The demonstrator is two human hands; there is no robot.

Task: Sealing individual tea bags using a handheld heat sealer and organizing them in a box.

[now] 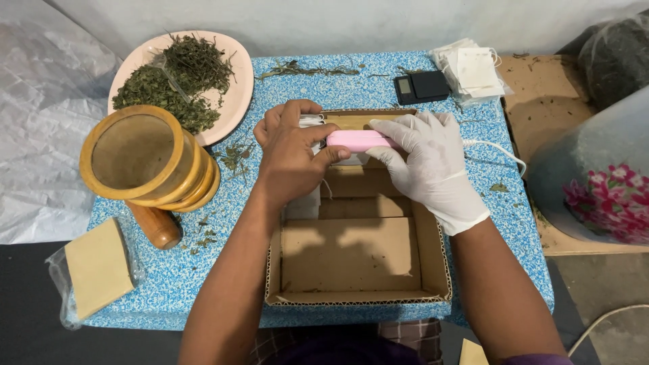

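My right hand [433,165], in a white glove, grips a small pink device [355,140] with a white cord [493,150] running off to the right. My bare left hand [291,152] pinches a white paper sachet [309,124] against the device's left end. Both hands hover over the far part of an open, shallow cardboard box [351,260]. More white paper shows under my left wrist inside the box.
A pink plate of dried green herbs [179,81] and a wooden mortar with pestle [145,162] stand at the left. A small black scale [422,87] and a stack of white sachets [473,71] lie at the back. A bagged tan pad [98,267] sits front left.
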